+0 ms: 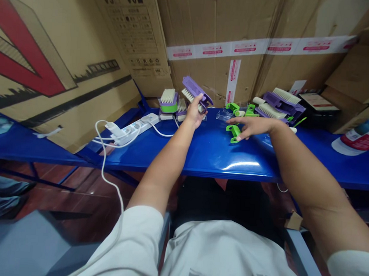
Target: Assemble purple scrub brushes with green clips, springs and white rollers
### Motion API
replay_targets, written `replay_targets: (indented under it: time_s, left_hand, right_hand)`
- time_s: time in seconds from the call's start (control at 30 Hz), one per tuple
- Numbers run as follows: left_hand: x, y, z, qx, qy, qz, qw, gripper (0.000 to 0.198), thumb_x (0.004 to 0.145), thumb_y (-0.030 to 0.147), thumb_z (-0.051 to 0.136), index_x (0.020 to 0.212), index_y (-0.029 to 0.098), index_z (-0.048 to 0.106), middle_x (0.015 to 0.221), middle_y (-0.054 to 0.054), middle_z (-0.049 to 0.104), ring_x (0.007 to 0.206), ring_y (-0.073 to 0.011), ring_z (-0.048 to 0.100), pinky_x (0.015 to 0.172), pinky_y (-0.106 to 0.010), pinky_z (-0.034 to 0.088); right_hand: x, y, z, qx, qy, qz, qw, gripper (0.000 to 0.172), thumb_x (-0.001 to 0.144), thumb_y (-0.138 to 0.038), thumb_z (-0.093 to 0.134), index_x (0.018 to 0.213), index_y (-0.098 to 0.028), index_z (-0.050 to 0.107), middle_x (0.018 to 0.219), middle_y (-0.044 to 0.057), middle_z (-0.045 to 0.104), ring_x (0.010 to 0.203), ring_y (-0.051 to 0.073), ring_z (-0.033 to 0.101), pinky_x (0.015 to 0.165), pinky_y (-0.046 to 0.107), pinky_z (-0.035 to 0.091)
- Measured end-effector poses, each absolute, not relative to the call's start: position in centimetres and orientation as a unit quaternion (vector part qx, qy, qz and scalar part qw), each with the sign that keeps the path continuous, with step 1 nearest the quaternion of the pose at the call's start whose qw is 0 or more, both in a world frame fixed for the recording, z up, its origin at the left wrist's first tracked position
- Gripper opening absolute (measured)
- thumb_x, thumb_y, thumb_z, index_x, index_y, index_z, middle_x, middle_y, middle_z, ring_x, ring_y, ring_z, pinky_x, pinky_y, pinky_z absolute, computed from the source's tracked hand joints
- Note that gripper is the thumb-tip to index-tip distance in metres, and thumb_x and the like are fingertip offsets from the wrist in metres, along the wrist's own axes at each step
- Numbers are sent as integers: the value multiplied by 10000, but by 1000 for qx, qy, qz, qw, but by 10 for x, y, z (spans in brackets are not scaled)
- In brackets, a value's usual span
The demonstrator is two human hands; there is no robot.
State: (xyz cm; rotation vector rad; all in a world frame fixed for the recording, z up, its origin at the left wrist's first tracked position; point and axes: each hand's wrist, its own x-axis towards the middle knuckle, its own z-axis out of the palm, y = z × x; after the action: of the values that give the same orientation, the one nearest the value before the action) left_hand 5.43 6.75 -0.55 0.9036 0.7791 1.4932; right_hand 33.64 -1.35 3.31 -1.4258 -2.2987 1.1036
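Observation:
My left hand (197,110) is closed around a purple brush (195,88), raised a little above the table, with its pale bristles facing down and left. Over the right part of the tabletop, my right hand (255,127) has its index finger stretched out and its fingers apart. Its fingertips are at a green plastic bracket (233,132) lying on the table, not gripping it. Behind that hand are more green parts (250,110) and a clear plastic piece (224,115). A purple and green brush (168,101) stands bristles up, left of my left hand.
The blue table (202,155) runs across the view, with cardboard boxes (205,23) behind it. At left, a white power strip (135,128) trails cables. Purple brushes (282,104) are piled at right, near a black box (319,104) and a labelled bottle (362,133).

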Motion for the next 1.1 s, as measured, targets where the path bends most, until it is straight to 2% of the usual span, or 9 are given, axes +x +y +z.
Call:
replay_targets:
  time_s: [0.07, 0.17, 0.27, 0.37, 0.43, 0.6, 0.73, 0.9, 1.1]
  left_hand:
    - [54, 69, -5, 380, 337, 640, 576, 683, 777, 839, 979, 1057, 267, 734, 1086, -56, 852, 1248, -321, 810, 1011, -435, 635]
    - [53, 71, -5, 381, 338, 642, 573, 676, 774, 840, 983, 1037, 271, 730, 1065, -53, 856, 1237, -322, 821, 999, -430, 633]
    - [53, 71, -6, 385, 335, 641, 574, 593, 783, 742, 1020, 1008, 273, 733, 1019, -35, 857, 1205, -306, 836, 970, -407, 628]
    - [52, 69, -7, 391, 324, 639, 577, 518, 788, 633, 1039, 1010, 269, 745, 1027, -22, 871, 1193, -288, 845, 951, -385, 629]
    - [52, 68, -7, 399, 316, 634, 582, 497, 773, 577, 1052, 1009, 262, 747, 1011, -17, 868, 1166, -275, 849, 930, -366, 629]
    - [58, 60, -7, 434, 267, 631, 586, 495, 698, 419, 1080, 1043, 261, 762, 937, 24, 827, 1044, -241, 844, 860, -333, 641]
    - [67, 48, -5, 471, 235, 609, 594, 513, 652, 355, 1092, 1037, 257, 768, 965, 17, 841, 1165, -294, 855, 1011, -407, 679]
    - [75, 39, -7, 500, 213, 583, 604, 506, 629, 357, 1104, 994, 232, 777, 1028, -30, 886, 1295, -362, 850, 1100, -456, 676]
    - [81, 35, -7, 496, 231, 580, 604, 464, 705, 274, 1067, 1085, 236, 803, 1062, -24, 893, 1285, -343, 856, 1140, -460, 656]
  right_hand:
    - [333, -17, 35, -483, -793, 366, 56, 1054, 660, -433, 1085, 1641, -285, 727, 937, 19, 837, 712, 250, 776, 664, 379, 686]
    - [326, -19, 36, -506, -789, 342, 64, 999, 673, -396, 1066, 1591, -200, 728, 814, -12, 756, 621, 212, 708, 608, 348, 640]
    - [316, -18, 31, -514, -767, 363, 126, 819, 694, -347, 1054, 1449, -215, 764, 946, 26, 784, 664, 192, 713, 612, 336, 655]
    - [306, -17, 25, -510, -695, 429, 269, 704, 663, -219, 1014, 1318, -243, 757, 1285, 90, 785, 803, 194, 759, 633, 339, 704]
    - [300, -17, 22, -490, -629, 486, 358, 679, 622, -127, 967, 1245, -250, 728, 1386, 91, 756, 879, 202, 787, 630, 327, 718]
    - [289, -19, 21, -434, -550, 575, 422, 611, 600, -69, 951, 1136, -238, 709, 1047, 21, 802, 817, 192, 786, 580, 271, 680]
    - [285, -21, 23, -432, -532, 583, 436, 572, 650, -153, 1013, 1129, -232, 711, 907, -2, 782, 729, 176, 735, 500, 244, 592]
    - [282, -23, 23, -435, -525, 583, 443, 586, 662, -120, 998, 1154, -222, 697, 910, -7, 776, 740, 168, 733, 541, 255, 632]
    - [279, -24, 21, -413, -526, 582, 462, 603, 662, -132, 988, 1167, -236, 675, 992, -8, 781, 789, 167, 751, 586, 267, 666]
